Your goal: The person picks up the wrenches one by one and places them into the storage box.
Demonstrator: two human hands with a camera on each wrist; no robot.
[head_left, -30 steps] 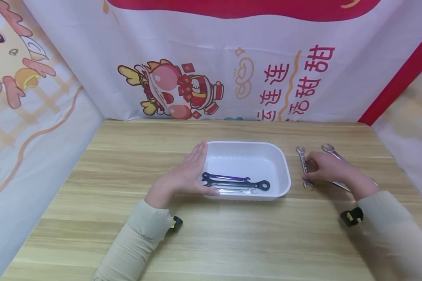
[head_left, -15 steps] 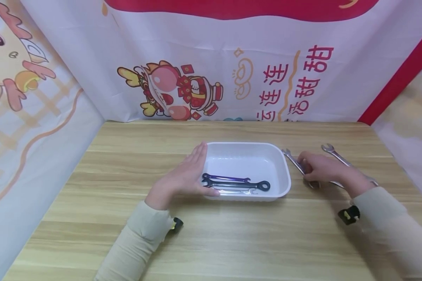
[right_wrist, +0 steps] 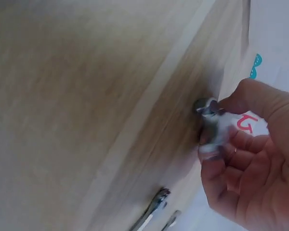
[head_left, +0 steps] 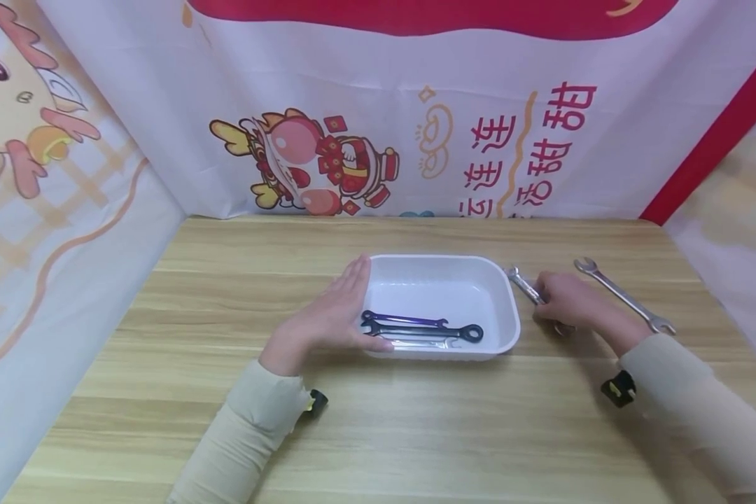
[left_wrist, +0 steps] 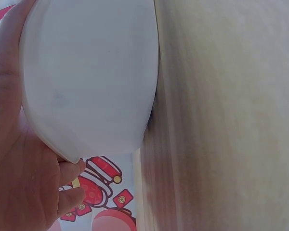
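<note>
My left hand (head_left: pixel 327 311) grips the left end of a white tray (head_left: pixel 510 308), thumb along the front rim and fingers along the end. In the left wrist view, fingertips bend at the rim of the tray (left_wrist: pixel 91 77). Inside the tray lie a purple wrench (head_left: pixel 409 320), a black wrench (head_left: pixel 428 330) and a silver wrench (head_left: pixel 428 344). To the right, my right hand (head_left: pixel 570 301) pinches a silver wrench (head_left: pixel 524 285) between thumb and fingers; its far end is near the tray's right rim. The wrench (right_wrist: pixel 211 122) is blurred in the right wrist view.
A longer silver wrench (head_left: pixel 626 297) lies slanted on the wooden table (head_left: pixel 441 427), right of my right hand. Two silver tool ends, one of them a wrench end (right_wrist: pixel 156 204), show in the right wrist view. A printed cloth (head_left: pixel 441 126) hangs behind the table.
The silver wrench in my right hand has swung its far end left toward the tray. My right hand has shifted slightly left. The left hand and tray stay put.
</note>
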